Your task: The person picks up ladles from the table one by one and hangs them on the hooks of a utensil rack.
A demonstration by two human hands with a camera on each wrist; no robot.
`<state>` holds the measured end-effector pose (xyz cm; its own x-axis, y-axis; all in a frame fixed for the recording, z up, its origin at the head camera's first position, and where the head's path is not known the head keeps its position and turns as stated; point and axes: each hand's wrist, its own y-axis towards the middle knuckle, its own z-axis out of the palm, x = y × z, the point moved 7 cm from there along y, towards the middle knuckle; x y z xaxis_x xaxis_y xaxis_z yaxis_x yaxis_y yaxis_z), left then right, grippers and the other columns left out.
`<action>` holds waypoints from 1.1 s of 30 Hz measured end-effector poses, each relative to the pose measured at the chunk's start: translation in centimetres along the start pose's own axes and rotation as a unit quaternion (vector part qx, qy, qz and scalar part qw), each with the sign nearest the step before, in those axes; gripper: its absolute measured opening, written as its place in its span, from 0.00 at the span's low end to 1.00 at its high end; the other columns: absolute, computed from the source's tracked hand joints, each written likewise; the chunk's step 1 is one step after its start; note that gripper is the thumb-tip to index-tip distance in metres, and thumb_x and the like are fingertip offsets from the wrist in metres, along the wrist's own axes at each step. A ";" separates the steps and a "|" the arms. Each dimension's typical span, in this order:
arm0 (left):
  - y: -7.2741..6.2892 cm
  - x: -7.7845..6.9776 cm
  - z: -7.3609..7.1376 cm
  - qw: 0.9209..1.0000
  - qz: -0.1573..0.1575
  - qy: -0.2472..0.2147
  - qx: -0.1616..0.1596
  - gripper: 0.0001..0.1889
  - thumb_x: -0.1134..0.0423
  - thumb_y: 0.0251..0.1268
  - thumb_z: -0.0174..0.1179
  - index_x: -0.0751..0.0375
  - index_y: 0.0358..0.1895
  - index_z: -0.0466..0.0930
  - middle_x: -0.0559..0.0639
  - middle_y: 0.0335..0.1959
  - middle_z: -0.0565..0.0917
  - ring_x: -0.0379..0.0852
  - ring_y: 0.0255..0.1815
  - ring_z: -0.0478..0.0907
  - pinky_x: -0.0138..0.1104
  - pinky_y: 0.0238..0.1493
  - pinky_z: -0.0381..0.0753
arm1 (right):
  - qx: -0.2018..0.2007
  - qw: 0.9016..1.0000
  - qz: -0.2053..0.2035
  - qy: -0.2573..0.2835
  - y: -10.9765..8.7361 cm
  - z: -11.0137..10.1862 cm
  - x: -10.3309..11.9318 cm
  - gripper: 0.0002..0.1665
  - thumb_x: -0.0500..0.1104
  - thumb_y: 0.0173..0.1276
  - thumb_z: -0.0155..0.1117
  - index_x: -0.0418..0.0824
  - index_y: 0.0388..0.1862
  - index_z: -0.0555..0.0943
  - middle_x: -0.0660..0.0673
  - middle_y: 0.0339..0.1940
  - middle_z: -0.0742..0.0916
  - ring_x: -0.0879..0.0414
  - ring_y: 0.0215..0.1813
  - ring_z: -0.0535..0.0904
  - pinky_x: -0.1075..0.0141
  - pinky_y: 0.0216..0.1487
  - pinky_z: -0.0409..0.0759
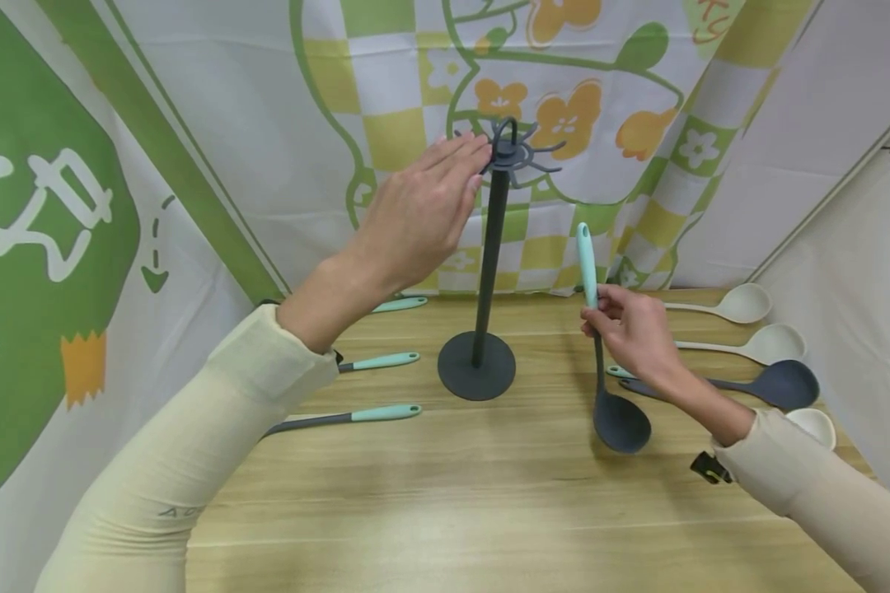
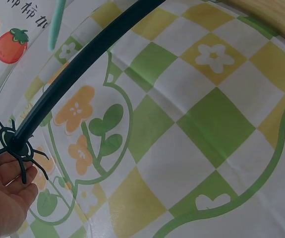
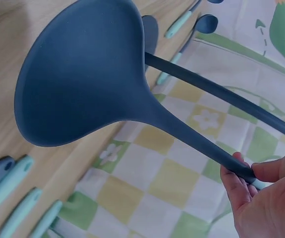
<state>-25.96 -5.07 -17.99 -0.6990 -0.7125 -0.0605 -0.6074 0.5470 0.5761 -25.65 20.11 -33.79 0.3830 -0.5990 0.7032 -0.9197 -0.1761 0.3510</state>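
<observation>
My right hand (image 1: 634, 329) pinches a ladle (image 1: 623, 424) where its mint handle meets the dark shaft. The ladle is upright, handle up and bowl down over the wooden table. In the right wrist view the ladle's wide dark bowl (image 3: 83, 74) fills the upper left, thumb and fingers on the shaft. A dark utensil stand (image 1: 493, 247) rises from a round base in the middle. My left hand (image 1: 415, 210) reaches to its top with straight fingers, touching the ring of hooks (image 1: 515, 156). In the left wrist view the fingertips lie against those hooks (image 2: 23, 153).
On the left of the wooden table (image 1: 415, 494) lie several utensils with mint handles (image 1: 386, 412). At the right lie pale spoons (image 1: 775, 344) and a dark spoon (image 1: 786, 385). A patterned cloth (image 1: 386, 91) hangs close behind the stand.
</observation>
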 end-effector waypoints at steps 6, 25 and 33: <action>0.0 0.1 0.0 1.000 0.002 0.006 -0.004 0.24 0.61 0.90 0.39 0.71 0.74 0.73 0.62 0.77 0.73 0.54 0.81 0.67 0.35 0.84 0.54 | -0.029 0.998 -0.050 0.001 0.0 -0.9 2.2 0.14 0.27 0.73 0.67 0.22 0.56 0.83 0.32 0.36 0.90 0.47 0.34 0.91 0.84 0.37 0.82; -0.1 0.0 0.0 1.000 0.004 0.019 0.007 0.24 0.60 0.90 0.39 0.71 0.74 0.72 0.61 0.77 0.73 0.54 0.81 0.66 0.34 0.85 0.53 | -0.076 0.989 -0.125 -0.004 -0.5 -3.1 7.3 0.11 0.27 0.69 0.71 0.28 0.50 0.87 0.39 0.31 0.91 0.78 0.35 0.84 0.82 0.42 0.83; 0.0 -0.1 0.0 1.000 0.007 0.024 0.003 0.24 0.60 0.90 0.38 0.71 0.74 0.72 0.61 0.77 0.73 0.54 0.81 0.67 0.34 0.85 0.53 | -0.077 0.985 -0.154 -0.005 -0.8 -3.2 9.2 0.12 0.26 0.68 0.72 0.29 0.50 0.88 0.42 0.31 0.92 0.78 0.36 0.84 0.81 0.41 0.84</action>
<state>-25.89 -5.06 -18.01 -0.6885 -0.7251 -0.0127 -0.6000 0.5597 0.5716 -21.11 17.27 -25.59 0.6397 -0.5431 0.5439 -0.7362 -0.2295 0.6367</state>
